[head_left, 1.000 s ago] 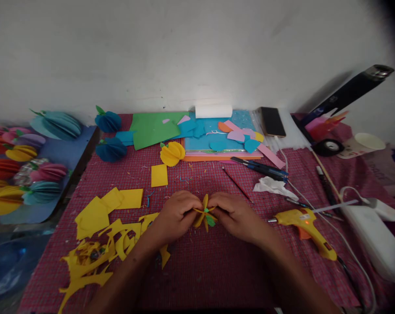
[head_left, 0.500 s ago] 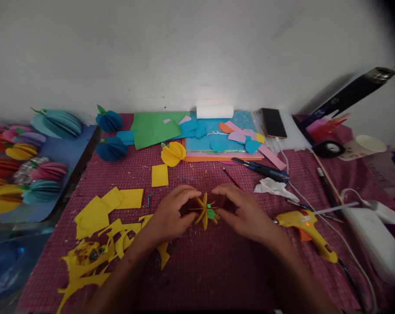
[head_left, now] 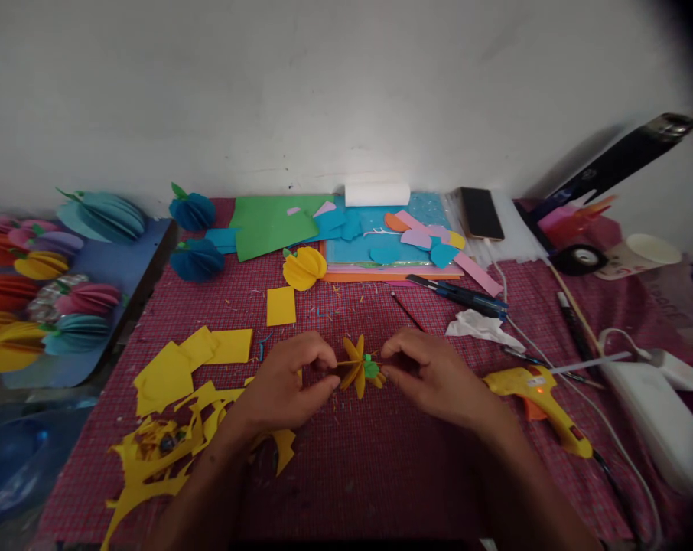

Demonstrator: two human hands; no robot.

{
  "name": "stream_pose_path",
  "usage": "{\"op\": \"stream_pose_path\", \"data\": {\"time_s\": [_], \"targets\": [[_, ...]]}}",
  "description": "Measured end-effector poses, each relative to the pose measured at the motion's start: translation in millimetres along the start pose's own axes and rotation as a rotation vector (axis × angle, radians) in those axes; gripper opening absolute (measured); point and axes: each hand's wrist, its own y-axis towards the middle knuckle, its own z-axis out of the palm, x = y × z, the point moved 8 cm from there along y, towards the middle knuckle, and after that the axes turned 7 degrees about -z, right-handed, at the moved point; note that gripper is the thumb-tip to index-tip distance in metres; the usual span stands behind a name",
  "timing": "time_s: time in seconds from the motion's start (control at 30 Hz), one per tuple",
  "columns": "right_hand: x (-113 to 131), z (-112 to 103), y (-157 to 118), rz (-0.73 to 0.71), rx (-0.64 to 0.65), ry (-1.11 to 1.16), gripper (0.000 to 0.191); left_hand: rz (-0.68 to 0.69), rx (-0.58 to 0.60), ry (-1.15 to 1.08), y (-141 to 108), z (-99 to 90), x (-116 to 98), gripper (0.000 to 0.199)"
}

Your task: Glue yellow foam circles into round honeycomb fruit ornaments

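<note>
Between my hands is a small yellow paper pumpkin (head_left: 353, 373), its folded segments fanned out, with a green paper leaf and stem (head_left: 370, 367) on its right part. My left hand (head_left: 292, 379) pinches the edge of a segment on the pumpkin's left side between thumb and index finger. On the other side, the thumb and index fingertips of my right hand (head_left: 424, 375) close in on the right segments, partly hiding them. A finished yellow paper pumpkin (head_left: 304, 268) stands farther back, near a yellow paper square (head_left: 281, 306).
Yellow scraps (head_left: 145, 467) and paper pieces (head_left: 166, 379) lie left. A glue gun (head_left: 544, 398) and white power strip (head_left: 653, 421) are right. Behind are a box cutter (head_left: 461, 295), crumpled tissue (head_left: 487, 329), coloured sheets (head_left: 278, 226) and a phone (head_left: 481, 214). Blue paper pumpkins (head_left: 196, 260) stand back left.
My left hand has shifted left and its fingertips have come together on a segment's edge. The pumpkin's segments show more openly, and my right fingers have drawn in closer to it.
</note>
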Motion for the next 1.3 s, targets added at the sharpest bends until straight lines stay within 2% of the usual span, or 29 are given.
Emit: {"op": "stream_pose_path", "data": {"time_s": [0.1,0.2,0.33,0.53,0.7,0.8,0.9,1.03,1.2,1.3], "targets": [[3,2,0,-0.05,0.032,0.012,0.009,-0.024,0.143,0.004,0,11.2,3,0.005],[3,5,0,-0.038,0.065,0.009,0.009,-0.031,0.215,0.033,0,19.6,8,0.003],[1,8,1,-0.029,0.074,-0.008,0.009,-0.031,0.19,0.052,1,18.9,11,0.01],[4,12,4,-0.118,0.06,-0.038,0.015,0.04,0.209,0.071,2,18.4,6,0.015],[7,15,3,-0.17,0.024,-0.044,0.016,0.033,0.093,0.183,3,18.0,10,0.013],[8,19,2,-0.201,0.022,-0.043,0.02,0.062,0.062,0.268,2,21.6,12,0.015],[6,24,2,-0.188,0.043,-0.051,0.021,0.089,0.046,0.336,2,23.5,15,0.016],[6,24,3,-0.149,0.044,-0.039,0.019,0.058,0.058,0.329,1,24.0,20,0.013],[10,28,4,-0.127,0.086,-0.034,0.017,0.045,0.092,0.29,0,26.2,16,0.009],[11,34,4,-0.135,0.116,-0.034,0.017,0.049,0.066,0.318,1,25.5,15,0.006]]}}
